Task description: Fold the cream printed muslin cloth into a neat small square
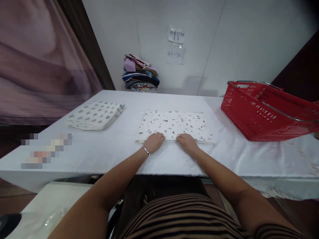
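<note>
A white cloth (171, 124) with a small dark print lies folded into a flat rectangle in front of me on the white-covered table. At its near edge my left hand (155, 142), with a bracelet at the wrist, has its fingers closed over the fabric, left of the middle. My right hand (188, 143) grips the same edge a short way to the right, thumb side facing the left hand. The undersides of both hands are hidden. Farther left sits another folded white cloth (96, 115) with a grey heart-like print, touched by neither hand.
A red plastic basket (249, 116) with metal handles stands on the table's right side. Several folded fabrics (141, 74) are stacked behind the far edge, against the wall. A blurred-out item (46, 151) lies at the left. A pink curtain (45, 59) hangs beside the table.
</note>
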Demonstrator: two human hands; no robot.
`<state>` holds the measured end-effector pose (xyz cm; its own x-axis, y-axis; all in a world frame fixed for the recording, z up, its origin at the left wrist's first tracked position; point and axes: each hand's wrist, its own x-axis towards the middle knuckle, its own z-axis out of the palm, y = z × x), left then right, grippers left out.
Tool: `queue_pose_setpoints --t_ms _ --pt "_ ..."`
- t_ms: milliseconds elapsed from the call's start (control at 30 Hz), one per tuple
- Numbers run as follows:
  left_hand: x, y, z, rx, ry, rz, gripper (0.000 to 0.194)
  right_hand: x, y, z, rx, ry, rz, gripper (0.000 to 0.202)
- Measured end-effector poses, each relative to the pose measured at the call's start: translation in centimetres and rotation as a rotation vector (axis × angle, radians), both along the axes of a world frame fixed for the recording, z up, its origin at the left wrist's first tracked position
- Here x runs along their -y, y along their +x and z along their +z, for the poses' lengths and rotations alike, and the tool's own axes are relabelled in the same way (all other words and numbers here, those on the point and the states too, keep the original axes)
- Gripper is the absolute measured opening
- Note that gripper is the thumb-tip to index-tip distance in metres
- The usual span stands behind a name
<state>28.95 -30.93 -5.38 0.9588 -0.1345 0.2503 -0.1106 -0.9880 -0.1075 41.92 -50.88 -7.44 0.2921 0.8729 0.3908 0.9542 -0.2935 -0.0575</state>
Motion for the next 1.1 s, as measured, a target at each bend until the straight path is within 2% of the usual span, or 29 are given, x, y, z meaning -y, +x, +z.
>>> queue_pose_setpoints --t_ms 100,300,467,633,867,1100 --pt "0.0 -0.4 -0.5 0.006 -0.015 0.010 0.017 0.2 0.0 -0.3 -0.005 -0.021 0.017 0.023" --pt "0.0 -0.9 -0.2 0.015 -0.017 0.042 0.022 0.4 -0.1 0.0 -0.016 -0.020 0.036 0.023" --pt "-0.3 -1.7 -0.7 0.025 -0.020 0.127 0.029 0.6 -0.2 0.0 0.000 -0.013 0.061 0.026" --pt "-2.5 -3.4 -1.1 0.084 -0.067 0.266 0.028 0.7 -0.1 -0.2 -0.015 0.010 0.080 0.028" --pt "-5.2 -6.1 -0.5 0.125 -0.140 0.382 0.032 0.8 -0.3 -0.3 -0.037 0.023 0.081 0.028" --pt "-7.5 -6.0 0.0 0.102 -0.151 0.426 0.038 0.6 -0.4 -0.5 -0.049 0.008 0.069 0.029"
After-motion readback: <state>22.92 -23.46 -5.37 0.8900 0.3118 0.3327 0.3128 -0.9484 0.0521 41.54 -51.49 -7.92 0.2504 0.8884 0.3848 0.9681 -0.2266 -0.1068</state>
